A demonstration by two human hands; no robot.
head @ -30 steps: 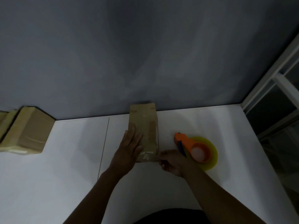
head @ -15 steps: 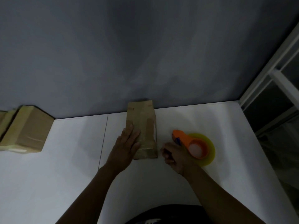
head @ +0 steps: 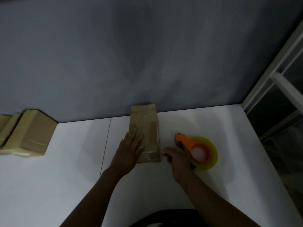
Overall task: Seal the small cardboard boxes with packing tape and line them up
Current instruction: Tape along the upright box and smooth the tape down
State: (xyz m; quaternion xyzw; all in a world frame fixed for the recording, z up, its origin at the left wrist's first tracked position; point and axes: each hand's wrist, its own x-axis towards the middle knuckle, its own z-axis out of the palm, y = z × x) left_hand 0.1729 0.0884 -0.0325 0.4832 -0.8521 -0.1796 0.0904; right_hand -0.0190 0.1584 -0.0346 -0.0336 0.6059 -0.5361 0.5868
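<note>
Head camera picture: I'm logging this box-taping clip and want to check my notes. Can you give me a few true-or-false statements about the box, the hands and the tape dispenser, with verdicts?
1. The left hand lies flat on top of the cardboard box. True.
2. The tape dispenser lies to the left of that box. False: it lies to its right, on the white table.
3. The right hand is at the box's near right corner. True.
4. The box under the left hand is stacked on other boxes. False: it stands alone on the table; the other boxes sit apart at the far left.
</note>
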